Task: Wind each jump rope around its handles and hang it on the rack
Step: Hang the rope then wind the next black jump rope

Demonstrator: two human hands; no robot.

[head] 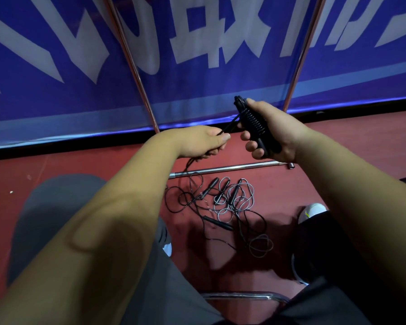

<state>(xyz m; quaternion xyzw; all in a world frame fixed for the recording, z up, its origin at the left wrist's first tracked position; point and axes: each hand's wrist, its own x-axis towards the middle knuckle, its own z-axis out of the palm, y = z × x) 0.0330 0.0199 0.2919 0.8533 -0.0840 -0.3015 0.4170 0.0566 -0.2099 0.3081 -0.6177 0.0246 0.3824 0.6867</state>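
Right hand (274, 132) grips paired black jump-rope handles (261, 143), thin black cord (252, 121) coiled tightly round upper half. Left hand (204, 143) pinches taut free end, just beside. Below, on red floor (80, 165): loose black and grey rope tangle (223, 205). Beyond: chrome rack tubes (136, 71).

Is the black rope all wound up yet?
Partly. The thin black jump rope coils round its black handles in the right hand, but a loose length hangs down through the left hand.
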